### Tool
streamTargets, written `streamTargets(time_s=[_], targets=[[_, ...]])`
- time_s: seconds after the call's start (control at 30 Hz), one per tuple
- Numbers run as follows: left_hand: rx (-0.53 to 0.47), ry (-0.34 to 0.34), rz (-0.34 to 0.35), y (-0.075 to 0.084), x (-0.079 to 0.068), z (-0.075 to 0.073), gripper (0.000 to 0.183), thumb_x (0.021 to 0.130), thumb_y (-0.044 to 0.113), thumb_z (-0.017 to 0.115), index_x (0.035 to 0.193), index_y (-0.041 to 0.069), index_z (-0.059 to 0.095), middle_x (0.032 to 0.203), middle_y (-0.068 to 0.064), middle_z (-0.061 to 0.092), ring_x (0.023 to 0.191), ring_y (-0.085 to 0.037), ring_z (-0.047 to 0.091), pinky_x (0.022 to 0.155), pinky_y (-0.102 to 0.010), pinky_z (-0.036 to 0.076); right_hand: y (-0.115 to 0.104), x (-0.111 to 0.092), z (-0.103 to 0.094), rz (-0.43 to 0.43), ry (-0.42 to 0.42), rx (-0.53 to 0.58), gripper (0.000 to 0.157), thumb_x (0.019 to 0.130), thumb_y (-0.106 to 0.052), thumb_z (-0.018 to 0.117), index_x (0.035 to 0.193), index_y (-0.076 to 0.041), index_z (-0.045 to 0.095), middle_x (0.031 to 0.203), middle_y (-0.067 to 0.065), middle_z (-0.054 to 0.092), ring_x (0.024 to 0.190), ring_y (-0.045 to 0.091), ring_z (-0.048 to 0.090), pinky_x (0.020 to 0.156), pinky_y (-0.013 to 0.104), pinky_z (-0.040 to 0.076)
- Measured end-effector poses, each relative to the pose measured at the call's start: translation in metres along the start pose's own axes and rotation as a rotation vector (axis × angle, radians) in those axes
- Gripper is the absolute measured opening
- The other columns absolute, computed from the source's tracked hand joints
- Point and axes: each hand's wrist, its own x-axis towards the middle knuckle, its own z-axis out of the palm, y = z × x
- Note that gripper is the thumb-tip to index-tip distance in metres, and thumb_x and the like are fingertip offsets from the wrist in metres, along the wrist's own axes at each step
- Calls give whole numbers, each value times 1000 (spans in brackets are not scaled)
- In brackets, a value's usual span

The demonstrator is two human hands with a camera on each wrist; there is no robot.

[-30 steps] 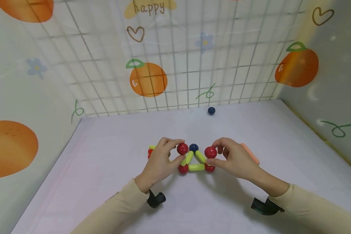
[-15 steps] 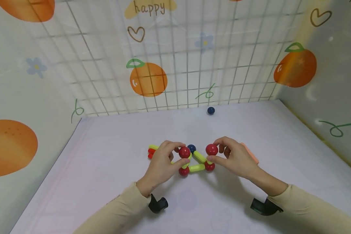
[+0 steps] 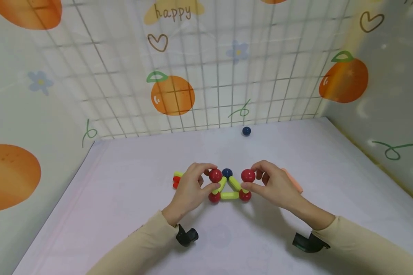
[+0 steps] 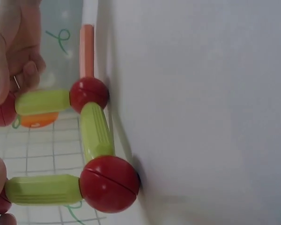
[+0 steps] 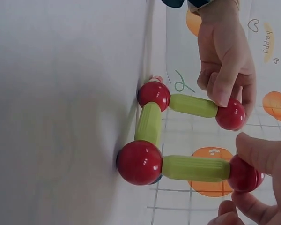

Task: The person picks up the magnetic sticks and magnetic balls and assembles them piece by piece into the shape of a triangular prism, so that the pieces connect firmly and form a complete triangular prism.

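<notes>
In the head view, a triangle of yellow-green magnetic rods and balls lies on the table, with a blue ball (image 3: 227, 173) at its far corner and two red balls nearer. A rod (image 4: 44, 190) stands up from the near left red ball (image 4: 110, 184), another (image 5: 196, 168) from the near right red ball (image 5: 139, 162). Each upright rod carries a red ball on top. My left hand (image 3: 187, 191) pinches the left top ball (image 3: 215, 175) between thumb and fingers. My right hand (image 3: 276, 187) pinches the right top ball (image 3: 248, 176) likewise.
Red and yellow-green pieces (image 3: 176, 181) lie partly hidden behind the left hand. An orange rod (image 3: 293, 181) lies beyond the right hand. A loose blue ball (image 3: 246, 131) sits near the back edge. Printed curtains enclose the table (image 3: 130, 164).
The left side of the frame shifted toward me half a second ago and has since moved back, so the base sits level again in the head view. Both hands keep their pinch.
</notes>
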Motion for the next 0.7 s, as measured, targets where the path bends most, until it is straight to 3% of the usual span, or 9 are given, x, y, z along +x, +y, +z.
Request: streamTargets(time_s=[0.2,0.7], targets=[[-44,5,-29,-1,-4,0,44,82,20,81,122,16,65,98,-2,61,70,-12,44,60,-20,39,0,-1,0,-5,4,-7,37,77,-34,84,102,-15,64,87,7,58,69,15,48,56,22,39],[-69,9,-57,0,-7,-1,44,81,22,81,122,16,65,97,-2,59,65,-12,43,57,-20,35,-1,0,2,-1,10,-13,37,77,-32,83,102,-14,63,86,7,58,72,21,51,56,23,39]])
